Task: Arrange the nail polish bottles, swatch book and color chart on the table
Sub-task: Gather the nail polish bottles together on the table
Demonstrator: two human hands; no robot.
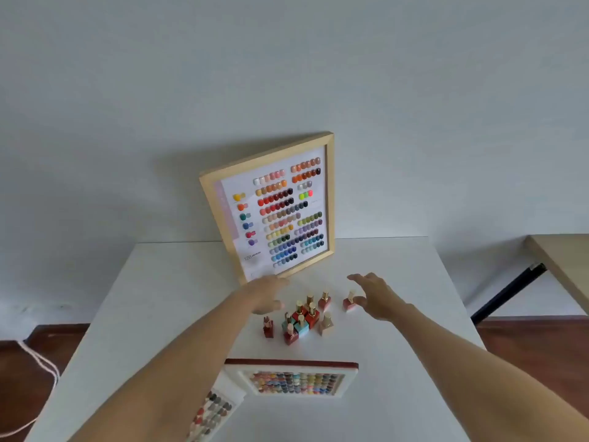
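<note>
Swatch book (pixel 294 379) nearest — bottles (pixel 301 315) between empty, loose-fingered left hand (pixel 266 296) and right hand (pixel 374 296).

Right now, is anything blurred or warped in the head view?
Head view: the left hand is motion-blurred, the right hand slightly; the framed color chart stays sharp; wide-angle distortion splays the table edges; lighting is soft, no glare.

Wall: plain, pale grey-white (pixel 287 59), filling the upper half of the view.
Floor: dark reddish-brown wood (pixel 535 346), seen on both sides.
Desk: white top (pixel 153 298), set against the wall.
Second table: light wood top (pixel 564 266) with a black slanted leg (pixel 506 295), at right.
Cord: pale, looped (pixel 41 371) on the floor at left.
Light: soft, even.
</note>
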